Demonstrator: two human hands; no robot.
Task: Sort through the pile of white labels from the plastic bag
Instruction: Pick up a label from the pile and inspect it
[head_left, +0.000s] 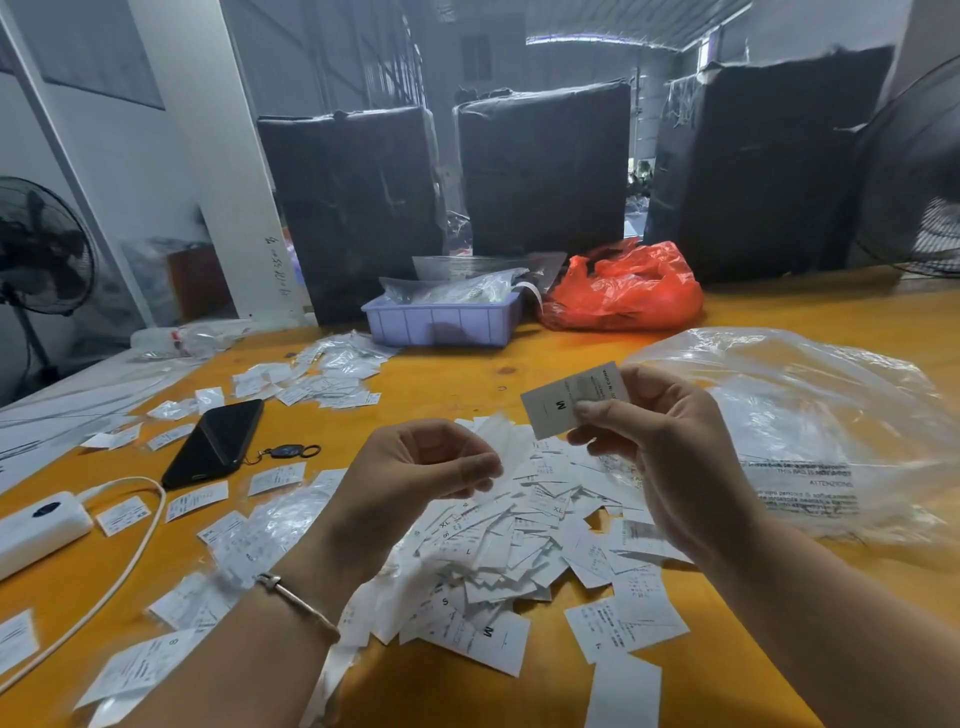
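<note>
Small print on the piled labels (519, 540) is unreadable (blurred); the power bank (36, 530) is cut off.

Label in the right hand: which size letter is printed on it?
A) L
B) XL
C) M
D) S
C: the label pinched in the right hand shows a bold M, held up above the pile.

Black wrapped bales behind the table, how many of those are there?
3. The left bale stands behind the purple tray, the middle bale behind the red bag, and the right bale beside the fan at the right edge. More may be hidden beyond them.
</note>
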